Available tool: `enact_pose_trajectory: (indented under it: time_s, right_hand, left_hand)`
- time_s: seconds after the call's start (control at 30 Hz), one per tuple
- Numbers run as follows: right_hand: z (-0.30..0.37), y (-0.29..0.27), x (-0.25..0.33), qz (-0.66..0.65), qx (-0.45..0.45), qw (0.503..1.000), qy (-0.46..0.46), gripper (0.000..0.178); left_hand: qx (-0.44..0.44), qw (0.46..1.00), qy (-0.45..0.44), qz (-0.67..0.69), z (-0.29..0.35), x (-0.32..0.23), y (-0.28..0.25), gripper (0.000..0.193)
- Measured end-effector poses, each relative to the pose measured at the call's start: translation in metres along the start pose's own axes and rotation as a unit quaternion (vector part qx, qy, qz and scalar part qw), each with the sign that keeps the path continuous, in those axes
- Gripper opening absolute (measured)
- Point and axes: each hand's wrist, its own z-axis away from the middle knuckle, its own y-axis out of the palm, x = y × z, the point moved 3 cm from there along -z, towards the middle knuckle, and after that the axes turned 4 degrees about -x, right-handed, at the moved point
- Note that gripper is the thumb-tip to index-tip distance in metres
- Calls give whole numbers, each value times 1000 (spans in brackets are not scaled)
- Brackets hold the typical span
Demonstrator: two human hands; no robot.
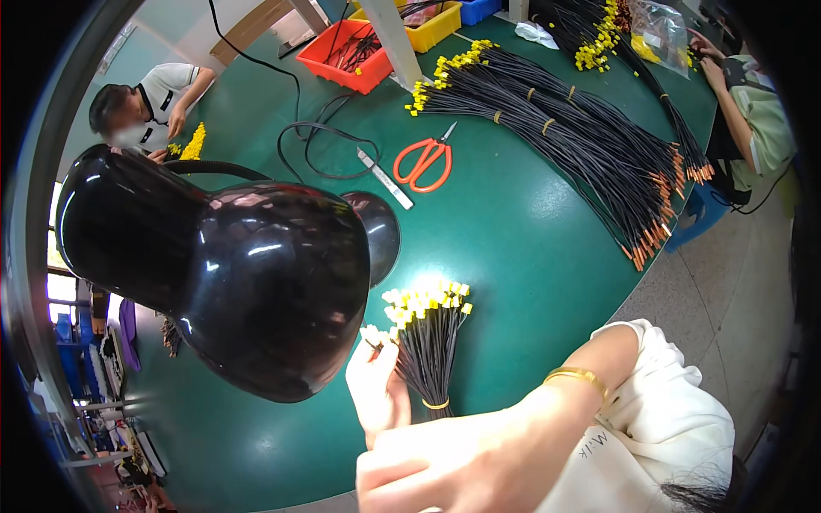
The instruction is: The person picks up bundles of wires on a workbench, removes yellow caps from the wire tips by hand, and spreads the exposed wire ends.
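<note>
A bundle of black cables (pixel 430 350) with yellow connectors (pixel 428 299) lies on the green table, tied by a yellowish band (pixel 436 404). At its left side, my left hand (pixel 380 395) pinches a cable end whose yellow connector (pixel 375 336) looks washed out under bright light. My right hand (pixel 466 462) is in the foreground, closed, with its back toward me and a gold bracelet (pixel 577 376) at the wrist. It covers the lower part of the bundle. What its fingers hold, if anything, is hidden.
A black lamp (pixel 282 282) looms left of my hands. Beyond lie orange-handled scissors (pixel 423 164), a utility knife (pixel 385 178) and large cable bundles (pixel 547 128). A red bin (pixel 346 56) stands farther back. Other people (pixel 162 103) work at the far left and far right.
</note>
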Motion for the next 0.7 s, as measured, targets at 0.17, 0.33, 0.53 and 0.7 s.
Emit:
enact_pose_trajectory:
  time_s: [0.17, 0.33, 0.53, 0.7]
  right_hand:
    - [-2, 17, 4, 262, -87, 951, -140, 6]
    - [4, 4, 15, 274, -164, 931, -175, 3]
    - [33, -25, -2, 296, -66, 940, -155, 7]
    - [28, -73, -62, 321, -25, 928, 189, 32]
  left_hand:
    - [3, 1000, 19, 3, 1, -1, -6, 18]
    - [3, 1000, 2, 10, 0, 1, -2, 20]
    - [-20, 994, 111, -15, 7, -9, -8, 21]
    - [-39, 976, 195, -92, 9, -9, -1, 12]
